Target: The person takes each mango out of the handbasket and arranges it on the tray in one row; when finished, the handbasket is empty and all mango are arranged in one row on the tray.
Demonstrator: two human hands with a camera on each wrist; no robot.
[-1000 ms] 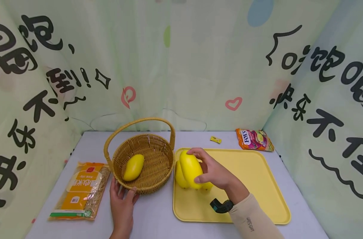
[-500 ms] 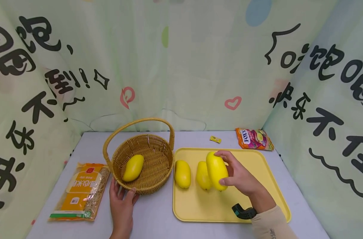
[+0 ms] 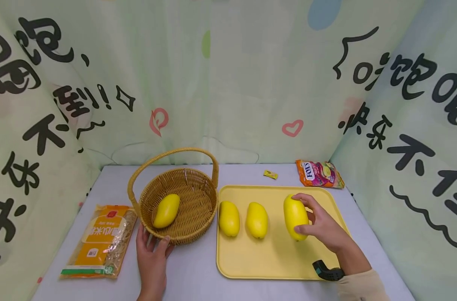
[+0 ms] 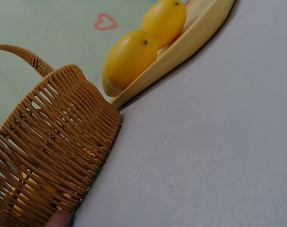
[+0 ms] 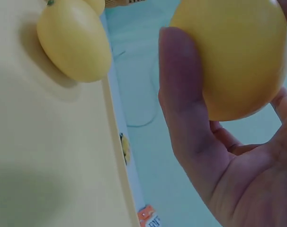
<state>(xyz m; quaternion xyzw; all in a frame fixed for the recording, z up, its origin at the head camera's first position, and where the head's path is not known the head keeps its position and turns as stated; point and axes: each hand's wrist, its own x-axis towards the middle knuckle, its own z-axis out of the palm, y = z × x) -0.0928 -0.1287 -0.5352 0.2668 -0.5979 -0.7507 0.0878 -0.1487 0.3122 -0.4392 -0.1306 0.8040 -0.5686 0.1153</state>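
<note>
My right hand (image 3: 325,232) grips a yellow mango (image 3: 295,218) between thumb and fingers, above the right half of a yellow tray (image 3: 273,265). In the right wrist view the thumb (image 5: 181,71) lies along the held mango (image 5: 238,56). Two more mangoes, one left (image 3: 229,218) and one middle (image 3: 257,220), lie apart on the tray. My left hand (image 3: 152,267) holds the near side of a wicker basket (image 3: 192,238); some fingers are hidden by it. One mango (image 3: 166,210) lies inside the basket. The left wrist view shows the basket wall (image 4: 53,142) and a fingertip (image 4: 59,218).
Left of the basket lies an orange-labelled bag of grain (image 3: 99,241). Behind the tray are a small yellow packet (image 3: 270,174) and a Fox's candy bag (image 3: 320,174). A printed curtain (image 3: 247,83) encloses the table's back and sides. The basket's arched handle (image 3: 173,152) stands up.
My right hand has carried its mango rightward across the tray, away from the basket, uncovering the two mangoes lying there. My left hand stays at the basket.
</note>
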